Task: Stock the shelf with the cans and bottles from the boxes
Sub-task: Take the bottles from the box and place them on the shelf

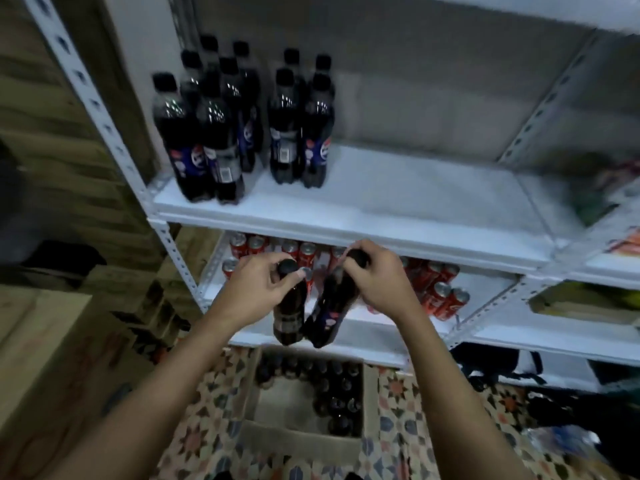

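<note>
Left hand [258, 285] gripping one bottle [289, 317] by the neck, right hand [375, 278] gripping another [330, 306]. Both held above the box [304, 441], below the shelf [363, 216].

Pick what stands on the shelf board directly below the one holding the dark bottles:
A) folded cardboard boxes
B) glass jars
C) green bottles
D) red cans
D: red cans fill the lower shelf board, showing behind the two bottles that the left hand and the right hand each grip by the neck, under the board with the dark bottles.
</note>
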